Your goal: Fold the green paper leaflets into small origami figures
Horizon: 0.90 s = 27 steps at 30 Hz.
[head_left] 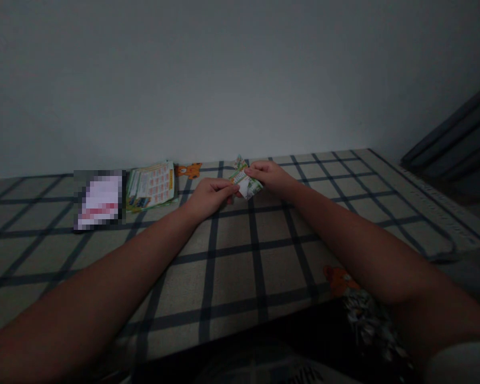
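Between my two hands is a small piece of printed paper (pixel 246 184), green and white, folded with angled edges and a pointed tip sticking up at the back. My left hand (pixel 215 196) pinches its left side between thumb and fingers. On its upper right side, my right hand (pixel 267 173) has the thumb and fingertips closed on the paper. The paper is held just above the checked cloth, near the wall. Fingers beneath it are partly hidden.
Left of my hands lies a stack of printed leaflets (pixel 154 184). Beside it is a blurred-out phone-like object (pixel 101 200). A checked tablecloth (pixel 232 277) with bear prints covers the table, which meets a plain wall (pixel 224 80). Crumpled printed paper (pixel 370 325) shows near my lap.
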Each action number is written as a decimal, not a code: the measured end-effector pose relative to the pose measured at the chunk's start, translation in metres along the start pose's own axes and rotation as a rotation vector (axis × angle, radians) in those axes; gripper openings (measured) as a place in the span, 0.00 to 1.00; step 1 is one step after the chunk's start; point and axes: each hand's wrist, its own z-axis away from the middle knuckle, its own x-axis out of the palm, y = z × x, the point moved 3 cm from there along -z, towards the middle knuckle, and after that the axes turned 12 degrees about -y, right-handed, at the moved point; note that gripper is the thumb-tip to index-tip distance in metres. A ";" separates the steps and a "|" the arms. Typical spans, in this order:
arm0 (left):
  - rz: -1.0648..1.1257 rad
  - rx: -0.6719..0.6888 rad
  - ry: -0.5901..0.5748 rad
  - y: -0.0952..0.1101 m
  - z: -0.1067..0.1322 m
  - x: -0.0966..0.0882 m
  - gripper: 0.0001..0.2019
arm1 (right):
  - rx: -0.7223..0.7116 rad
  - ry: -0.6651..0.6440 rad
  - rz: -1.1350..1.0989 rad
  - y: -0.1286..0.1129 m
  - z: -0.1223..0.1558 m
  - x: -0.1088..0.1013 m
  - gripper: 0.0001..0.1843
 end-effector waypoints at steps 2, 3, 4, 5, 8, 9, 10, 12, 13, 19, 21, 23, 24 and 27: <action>0.003 0.001 0.006 -0.002 0.000 0.000 0.17 | -0.012 0.019 0.047 -0.003 0.001 0.000 0.25; 0.008 0.004 0.015 -0.003 0.000 -0.001 0.17 | -0.016 0.024 0.051 -0.005 0.001 0.000 0.25; 0.014 0.007 0.028 -0.004 -0.001 -0.001 0.17 | -0.018 0.026 0.045 -0.006 0.002 0.001 0.25; 0.018 0.010 0.042 -0.005 -0.001 -0.002 0.17 | -0.018 0.027 0.030 -0.008 0.002 0.002 0.26; 0.028 0.030 0.088 -0.008 -0.001 -0.004 0.17 | 0.011 0.016 -0.016 -0.009 0.003 0.005 0.25; 0.032 0.034 0.098 -0.009 -0.001 -0.004 0.17 | 0.026 0.004 -0.022 -0.009 0.003 0.005 0.25; 0.038 0.035 0.104 -0.009 -0.001 -0.004 0.17 | 0.037 -0.007 -0.021 -0.008 0.003 0.005 0.24; 0.051 0.026 0.101 -0.010 -0.002 -0.004 0.17 | 0.044 -0.017 0.004 -0.007 0.003 0.005 0.22; 0.056 0.018 0.096 -0.011 -0.002 -0.004 0.17 | 0.039 -0.013 0.026 -0.007 0.003 0.004 0.21; 0.096 -0.056 0.061 -0.012 -0.003 -0.002 0.17 | 0.021 -0.009 0.158 -0.005 0.002 0.003 0.18; 0.120 -0.074 0.060 -0.012 -0.002 -0.001 0.16 | 0.016 -0.029 0.190 -0.004 0.002 0.004 0.17; 0.106 -0.078 0.058 -0.012 -0.001 -0.001 0.15 | 0.013 -0.052 0.203 -0.004 0.002 0.005 0.17; 0.083 -0.077 0.058 -0.012 -0.001 0.000 0.15 | 0.014 -0.058 0.203 -0.004 0.002 0.004 0.16; 0.010 -0.060 0.091 -0.012 -0.001 -0.001 0.17 | 0.021 -0.035 0.169 -0.003 0.001 0.002 0.19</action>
